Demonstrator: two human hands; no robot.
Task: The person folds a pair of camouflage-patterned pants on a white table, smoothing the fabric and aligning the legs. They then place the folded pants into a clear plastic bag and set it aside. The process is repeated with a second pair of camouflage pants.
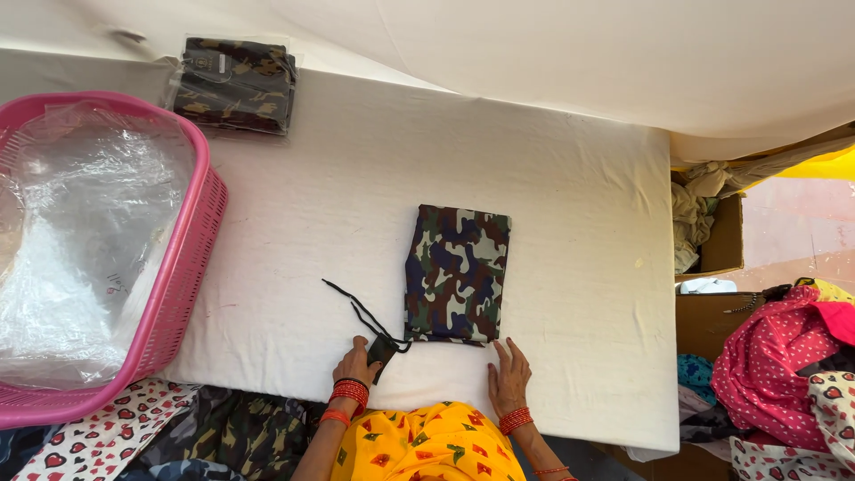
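Hands at folded camouflage garment [457, 273] on white table [579, 205].
Left hand [356, 363] pinched dark tag [383, 350] near black cord [361, 307]; right hand [508, 374] lay flat, fingers spread, empty.

Pink plastic basket [191, 258] at the bench's left edge, holding clear plastic bags [85, 240]; bagged camouflage garment [236, 85] at the far left corner of the white-covered bench [588, 267]; open cardboard box [723, 240] with pale cloth to the right; red heart-print fabric [775, 374] heaped beside it.
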